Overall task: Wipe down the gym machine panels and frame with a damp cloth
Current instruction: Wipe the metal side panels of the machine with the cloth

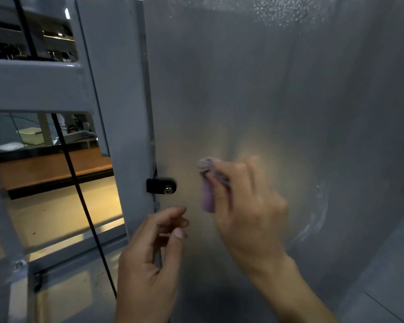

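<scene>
Your right hand [245,201] is pressed up to the big grey panel [278,94] of the gym machine. Its fingers are curled round a small purple cloth [208,183], and the cloth is bunched up in them. The cloth sits low on the panel, a bit left of the middle. The top of it pokes out above your fingers and a flat bit hangs down below them. The hand looks a little blurry.

Your left hand [154,257] is near you, below and to the left of the right hand. It holds nothing. Its fingers are loosely bent and point to the right, in front of the panel's left edge. I cannot tell if they touch the panel.

Just left of the cloth there is a small black latch [161,185] with a shiny round bit on it. It sits on the left edge of the panel. Left of that stands the grey frame [117,101] of the machine. A thin black cable [79,194] runs down behind the gaps in the frame. Through the lower gap you can see a yellow-lit floor [56,213] and a brown step [51,169] far off, with a white tub [30,135] beyond it.

On the right side of the panel there are some pale streaks [315,215]. Near the top there are lots of tiny bright specks [278,12].
</scene>
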Motion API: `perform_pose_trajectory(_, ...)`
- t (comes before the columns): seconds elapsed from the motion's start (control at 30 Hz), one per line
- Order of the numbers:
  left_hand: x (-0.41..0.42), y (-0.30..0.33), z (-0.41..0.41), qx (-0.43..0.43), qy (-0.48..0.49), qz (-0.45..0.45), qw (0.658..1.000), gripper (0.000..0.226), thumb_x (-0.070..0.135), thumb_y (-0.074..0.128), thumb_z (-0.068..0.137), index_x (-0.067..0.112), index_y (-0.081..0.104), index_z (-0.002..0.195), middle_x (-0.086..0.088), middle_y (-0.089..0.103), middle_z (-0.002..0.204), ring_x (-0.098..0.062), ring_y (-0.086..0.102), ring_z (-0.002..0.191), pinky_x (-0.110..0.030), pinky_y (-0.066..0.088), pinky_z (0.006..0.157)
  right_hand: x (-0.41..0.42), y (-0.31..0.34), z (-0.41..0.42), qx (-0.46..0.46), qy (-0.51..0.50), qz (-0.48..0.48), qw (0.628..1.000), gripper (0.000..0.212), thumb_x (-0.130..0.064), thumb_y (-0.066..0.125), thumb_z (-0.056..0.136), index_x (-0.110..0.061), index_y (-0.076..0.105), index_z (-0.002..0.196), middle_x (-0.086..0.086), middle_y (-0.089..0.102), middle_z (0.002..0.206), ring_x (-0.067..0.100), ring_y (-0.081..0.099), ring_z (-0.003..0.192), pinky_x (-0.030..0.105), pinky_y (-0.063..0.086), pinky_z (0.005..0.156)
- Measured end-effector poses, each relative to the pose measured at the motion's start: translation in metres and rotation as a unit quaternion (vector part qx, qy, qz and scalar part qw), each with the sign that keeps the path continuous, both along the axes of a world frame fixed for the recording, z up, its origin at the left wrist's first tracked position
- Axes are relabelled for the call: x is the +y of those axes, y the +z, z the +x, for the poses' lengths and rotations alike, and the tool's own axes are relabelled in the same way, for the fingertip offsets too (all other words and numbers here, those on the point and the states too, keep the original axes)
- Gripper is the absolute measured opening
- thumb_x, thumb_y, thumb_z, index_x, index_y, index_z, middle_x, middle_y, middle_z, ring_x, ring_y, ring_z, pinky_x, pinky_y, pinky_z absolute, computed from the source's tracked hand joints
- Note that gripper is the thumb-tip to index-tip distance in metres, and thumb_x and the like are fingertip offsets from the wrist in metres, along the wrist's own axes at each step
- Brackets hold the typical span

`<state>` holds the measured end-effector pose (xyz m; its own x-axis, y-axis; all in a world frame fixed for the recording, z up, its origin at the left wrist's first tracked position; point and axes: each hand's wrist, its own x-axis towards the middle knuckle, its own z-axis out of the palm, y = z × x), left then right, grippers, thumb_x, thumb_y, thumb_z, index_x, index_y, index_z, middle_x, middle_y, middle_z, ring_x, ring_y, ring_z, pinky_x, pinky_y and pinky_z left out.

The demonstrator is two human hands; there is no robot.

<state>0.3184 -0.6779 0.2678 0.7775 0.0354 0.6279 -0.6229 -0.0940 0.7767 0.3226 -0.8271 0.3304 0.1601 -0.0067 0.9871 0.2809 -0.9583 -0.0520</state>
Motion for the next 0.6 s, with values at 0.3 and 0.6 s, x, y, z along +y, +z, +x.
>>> perform_pose_trajectory(0.3, -0.011, 0.007, -0.005, -0.172, 0.055, 0.205, 0.962, 0.046, 0.027, 0.050, 0.097, 0.019, 0.059, 0.141, 0.008, 0.053, 0.151, -0.012, 0.049, 0.138, -0.021, 0.033, 0.114, -0.028, -0.006, -0.007, 0.012, -0.039, -0.025, 0.999, 0.010, -0.027, 0.058, 0.104, -0.019, 0.056, 0.099, 0.007, 0.060, 0.082, 0.027, 0.058, 0.057, 0.038, 0.045, 0.043)
perform_pose_trajectory(0.6, -0.023, -0.005, 0.006, -0.255, 0.086, 0.288, 0.919, 0.055, 0.036, 0.046, 0.103, 0.009, 0.046, 0.151, -0.007, 0.039, 0.164, -0.031, 0.026, 0.157, -0.049, 0.018, 0.128, -0.087, -0.008, -0.024, -0.012, -0.085, 0.047, 0.995, 0.008, -0.028, 0.056, 0.103, -0.022, 0.050, 0.103, 0.003, 0.052, 0.089, 0.023, 0.054, 0.065, 0.039, 0.047, 0.046)
